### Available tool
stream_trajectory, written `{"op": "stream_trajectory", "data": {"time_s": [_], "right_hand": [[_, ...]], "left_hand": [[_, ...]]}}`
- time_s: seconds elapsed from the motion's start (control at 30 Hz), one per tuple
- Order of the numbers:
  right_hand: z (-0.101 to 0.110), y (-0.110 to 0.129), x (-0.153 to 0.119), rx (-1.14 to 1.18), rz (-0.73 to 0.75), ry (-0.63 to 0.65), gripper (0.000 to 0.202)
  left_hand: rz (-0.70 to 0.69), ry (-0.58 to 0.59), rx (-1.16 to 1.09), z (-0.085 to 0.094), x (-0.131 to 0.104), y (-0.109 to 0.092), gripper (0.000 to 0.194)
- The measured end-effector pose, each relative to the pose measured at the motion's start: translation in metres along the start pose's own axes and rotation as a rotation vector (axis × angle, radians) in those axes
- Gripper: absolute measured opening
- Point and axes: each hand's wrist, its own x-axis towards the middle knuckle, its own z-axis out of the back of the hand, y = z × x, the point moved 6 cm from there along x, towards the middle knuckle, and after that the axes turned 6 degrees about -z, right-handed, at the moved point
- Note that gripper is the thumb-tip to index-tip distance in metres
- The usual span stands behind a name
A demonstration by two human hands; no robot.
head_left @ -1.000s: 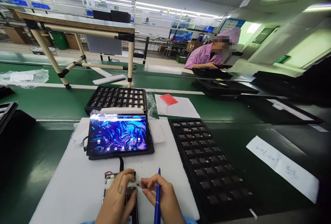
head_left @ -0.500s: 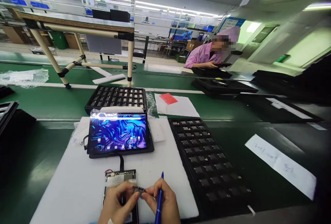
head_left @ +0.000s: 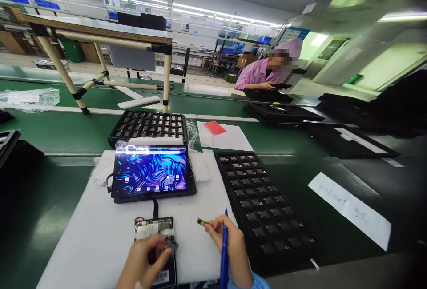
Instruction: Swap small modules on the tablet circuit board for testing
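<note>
right hand [head_left: 236,239] holds blue pen [head_left: 224,253] and small part [head_left: 201,222]

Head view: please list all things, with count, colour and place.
Mat: one, white, on green bench
Tablet: one, black, on mat
Opened device: one, mostly black, nearer
Cable: one, black, between them
Far tray: one, black, behind tablet
Near tray: one, black, right of mat
Sheet: one, red, on white paper
Written paper: one, white, right side
Stand: one, beige, upper left
Co-worker: one, pink clothing, upper right
Pen: one, blue, right grip
Larger part: one, grey, left grip
Smaller part: one, black-yellow, right grip
Left grip: one, over device
Right grip: one, over mat
</note>
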Motion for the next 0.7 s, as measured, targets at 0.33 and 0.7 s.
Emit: {"op": "stream_trajectory", "data": {"time_s": [0.33, 0.7], "right_hand": [[-0.006, 0.008, 0.016, -0.236, 0.162, 0.004, 0.018], [0.006, 0.014, -0.014, 0.1, 0.101, -0.189, 0.04]], "left_hand": [[-0.107, 0.163, 0.175, -0.049, 0.017, -0.023, 0.027], [-0.635, -0.129, 0.393, -0.009, 0.0, -0.065, 0.032]]}}
